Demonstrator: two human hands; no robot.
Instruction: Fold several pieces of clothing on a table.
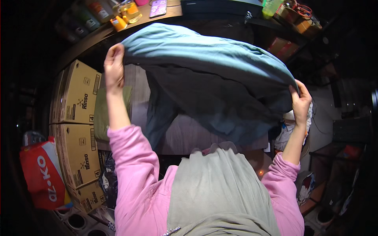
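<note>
A blue-grey cloth garment (206, 53) is stretched in the air between my two hands, above a wood-grain table (189, 132). My left hand (114, 66) grips its upper left edge. My right hand (301, 101) pinches its right end, lower in the view. The middle of the cloth bulges upward, and its darker lower folds hang over the table; whether they touch it I cannot tell. Near my left forearm, a folded olive-green cloth (102, 118) lies at the table's left side.
Stacked Rinso cardboard boxes (78, 97) and a red bag (42, 174) stand left. A wooden shelf (171, 10) beyond the cloth holds a phone (158, 8) and bottles (100, 10). A container of white cloths (283, 137) is beside my right forearm.
</note>
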